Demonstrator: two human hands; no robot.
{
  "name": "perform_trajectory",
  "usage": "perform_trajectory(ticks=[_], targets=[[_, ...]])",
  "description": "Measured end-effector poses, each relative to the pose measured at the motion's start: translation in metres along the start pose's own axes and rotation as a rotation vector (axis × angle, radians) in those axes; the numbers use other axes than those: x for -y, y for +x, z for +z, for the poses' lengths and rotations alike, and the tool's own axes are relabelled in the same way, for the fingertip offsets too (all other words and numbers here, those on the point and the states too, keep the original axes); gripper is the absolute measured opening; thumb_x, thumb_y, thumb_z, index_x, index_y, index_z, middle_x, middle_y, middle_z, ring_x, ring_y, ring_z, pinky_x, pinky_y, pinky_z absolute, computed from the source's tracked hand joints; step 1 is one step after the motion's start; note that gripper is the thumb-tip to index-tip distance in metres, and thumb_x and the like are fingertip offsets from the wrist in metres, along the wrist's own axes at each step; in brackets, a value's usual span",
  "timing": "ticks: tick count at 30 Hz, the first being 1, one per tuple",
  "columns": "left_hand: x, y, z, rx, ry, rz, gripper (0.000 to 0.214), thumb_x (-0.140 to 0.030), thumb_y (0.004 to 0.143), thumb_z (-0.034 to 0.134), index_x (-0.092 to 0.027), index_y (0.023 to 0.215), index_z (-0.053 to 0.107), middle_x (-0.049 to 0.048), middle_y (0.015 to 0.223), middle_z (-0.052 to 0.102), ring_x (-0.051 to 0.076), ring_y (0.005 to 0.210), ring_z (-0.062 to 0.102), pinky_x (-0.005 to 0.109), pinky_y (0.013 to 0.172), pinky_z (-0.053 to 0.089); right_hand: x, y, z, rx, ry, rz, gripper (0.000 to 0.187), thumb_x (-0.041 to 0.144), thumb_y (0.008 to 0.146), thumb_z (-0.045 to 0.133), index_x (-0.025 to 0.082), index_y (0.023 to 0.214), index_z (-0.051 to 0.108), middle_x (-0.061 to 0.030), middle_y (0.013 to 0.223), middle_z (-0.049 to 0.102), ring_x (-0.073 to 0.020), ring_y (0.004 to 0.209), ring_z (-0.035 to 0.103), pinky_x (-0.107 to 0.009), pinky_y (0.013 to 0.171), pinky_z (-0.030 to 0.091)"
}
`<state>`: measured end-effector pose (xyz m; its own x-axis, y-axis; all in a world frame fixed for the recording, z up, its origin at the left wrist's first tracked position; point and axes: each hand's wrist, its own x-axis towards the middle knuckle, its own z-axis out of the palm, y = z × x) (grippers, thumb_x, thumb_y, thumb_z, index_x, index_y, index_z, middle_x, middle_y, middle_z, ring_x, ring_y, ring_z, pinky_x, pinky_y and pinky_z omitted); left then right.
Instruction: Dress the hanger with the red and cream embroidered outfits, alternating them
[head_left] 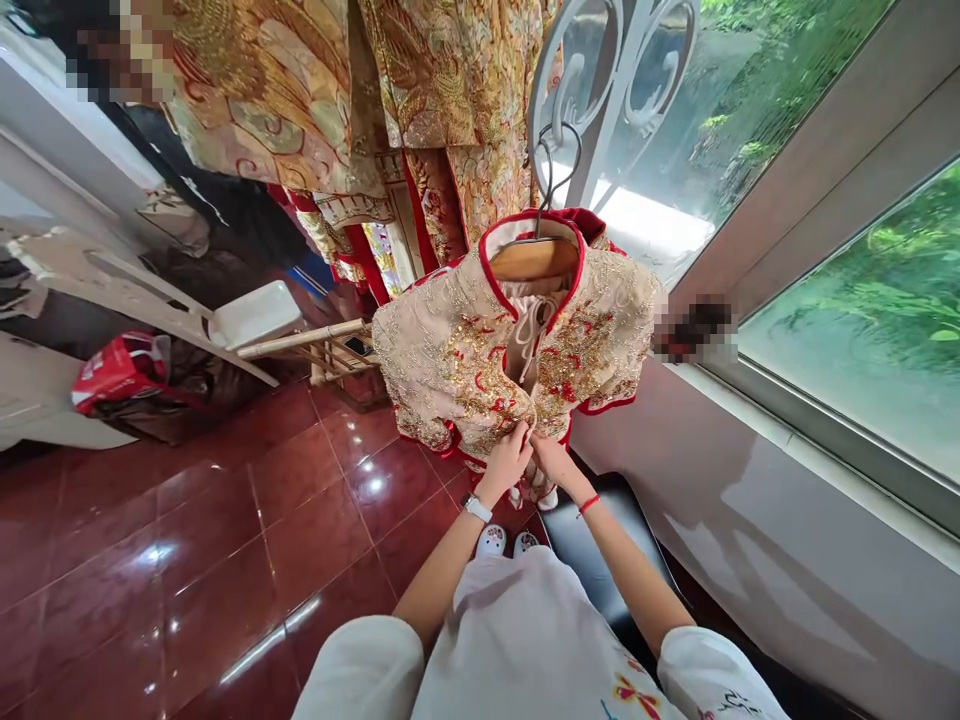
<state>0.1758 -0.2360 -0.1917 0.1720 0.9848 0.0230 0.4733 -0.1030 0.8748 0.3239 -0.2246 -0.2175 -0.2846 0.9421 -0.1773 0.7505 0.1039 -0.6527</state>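
Observation:
In front of me an embroidered jacket, cream and gold with red trim, hangs on a wooden hanger from a metal hook. White ties are knotted at its collar, and below them the front gapes a little. My left hand, with a watch on the wrist, pinches the jacket's front edge. Close beside it, my right hand, a red string at the wrist, also has its fingers closed on the front edge. The fingertips meet at the opening; any fastener between them is too small to make out.
More gold embroidered garments hang behind the jacket. A black seat stands at my right, below the window. To the left are a bamboo rack, a white stool and a red bag on the tiled floor.

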Motion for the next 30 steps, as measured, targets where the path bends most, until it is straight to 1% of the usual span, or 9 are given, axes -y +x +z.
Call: perform_trajectory(ticks=[7, 10, 12, 14, 16, 18, 20, 25, 30], targets=[[0.030, -0.017, 0.002, -0.169, -0.398, -0.136, 0.011, -0.021, 0.077, 0.056, -0.022, 0.088, 0.053, -0.0024, 0.072, 0.056, 0.015, 0.066, 0.055, 0.025, 0.068, 0.042, -0.026, -0.008, 0.009, -0.099, 0.215, 0.143, 0.019, 0.013, 0.087, 0.046, 0.022, 0.070, 0.044, -0.0071, 0.075, 0.063, -0.0184, 0.075, 0.057, -0.033, 0.078, 0.045], [0.040, -0.023, 0.007, -0.274, -0.562, -0.177, 0.016, -0.020, 0.070, 0.061, -0.021, 0.082, 0.051, -0.0026, 0.075, 0.055, 0.013, 0.069, 0.054, 0.024, 0.071, 0.046, -0.033, -0.017, 0.017, -0.108, 0.352, 0.161, 0.013, 0.024, 0.087, 0.047, 0.022, 0.075, 0.046, -0.0060, 0.079, 0.064, -0.0185, 0.079, 0.059, -0.033, 0.080, 0.048], [0.051, -0.029, 0.004, -0.259, -0.662, -0.213, 0.022, -0.020, 0.066, 0.066, -0.021, 0.081, 0.050, -0.0036, 0.073, 0.054, 0.012, 0.068, 0.054, 0.025, 0.070, 0.048, -0.040, -0.028, 0.021, -0.097, 0.450, 0.147, 0.014, 0.035, 0.088, 0.048, 0.022, 0.084, 0.050, -0.0065, 0.087, 0.067, -0.0186, 0.085, 0.063, -0.033, 0.082, 0.051], [0.068, -0.037, -0.006, -0.167, -0.782, -0.295, 0.028, -0.025, 0.065, 0.069, -0.021, 0.083, 0.049, -0.0041, 0.073, 0.053, 0.012, 0.067, 0.055, 0.027, 0.069, 0.052, -0.054, -0.040, 0.021, -0.018, 0.658, 0.193, 0.025, 0.047, 0.088, 0.047, 0.022, 0.091, 0.051, -0.0084, 0.093, 0.070, -0.0201, 0.089, 0.068, -0.036, 0.083, 0.053], [0.090, -0.046, -0.023, -0.152, -0.851, -0.448, 0.030, -0.034, 0.068, 0.067, -0.022, 0.086, 0.048, -0.0040, 0.073, 0.053, 0.013, 0.065, 0.057, 0.030, 0.067, 0.055, -0.074, -0.049, 0.017, 0.059, 0.893, 0.360, 0.037, 0.059, 0.086, 0.047, 0.022, 0.088, 0.051, -0.0104, 0.090, 0.071, -0.0222, 0.084, 0.070, -0.041, 0.080, 0.056], [0.112, -0.052, -0.041, -0.251, -0.828, -0.608, 0.031, -0.039, 0.071, 0.063, -0.022, 0.090, 0.046, -0.0039, 0.075, 0.054, 0.013, 0.064, 0.059, 0.031, 0.066, 0.055, -0.096, -0.051, 0.011, 0.038, 1.004, 0.554, 0.042, 0.066, 0.082, 0.050, 0.024, 0.080, 0.049, -0.0086, 0.080, 0.069, -0.0218, 0.073, 0.069, -0.043, 0.075, 0.057], [0.131, -0.050, -0.055, -0.364, -0.773, -0.699, 0.032, -0.036, 0.072, 0.064, -0.023, 0.094, 0.044, -0.0038, 0.079, 0.056, 0.012, 0.065, 0.060, 0.032, 0.069, 0.055, -0.114, -0.046, 0.005, -0.083, 0.965, 0.648, 0.040, 0.063, 0.078, 0.057, 0.025, 0.077, 0.046, -0.0032, 0.071, 0.064, -0.0184, 0.064, 0.065, -0.039, 0.070, 0.056], [0.151, -0.025, -0.060, -0.412, -0.826, -0.713, 0.029, -0.017, 0.072, 0.063, -0.022, 0.095, 0.048, -0.0006, 0.085, 0.065, 0.013, 0.079, 0.067, 0.035, 0.088, 0.056, -0.133, -0.027, -0.007, -0.237, 0.956, 0.622, 0.034, 0.051, 0.068, 0.067, 0.024, 0.079, 0.050, 0.0006, 0.069, 0.063, -0.0145, 0.062, 0.061, -0.031, 0.066, 0.055], [0.155, -0.026, -0.062, -0.338, -0.931, -0.692, 0.011, -0.020, 0.075, 0.061, -0.019, 0.083, 0.054, 0.0049, 0.087, 0.070, 0.016, 0.079, 0.068, 0.036, 0.084, 0.057, -0.130, -0.042, -0.011, -0.220, 1.005, 0.525, 0.045, 0.054, 0.052, 0.078, 0.022, 0.076, 0.057, -0.0023, 0.070, 0.066, -0.0173, 0.064, 0.061, -0.034, 0.069, 0.055]])
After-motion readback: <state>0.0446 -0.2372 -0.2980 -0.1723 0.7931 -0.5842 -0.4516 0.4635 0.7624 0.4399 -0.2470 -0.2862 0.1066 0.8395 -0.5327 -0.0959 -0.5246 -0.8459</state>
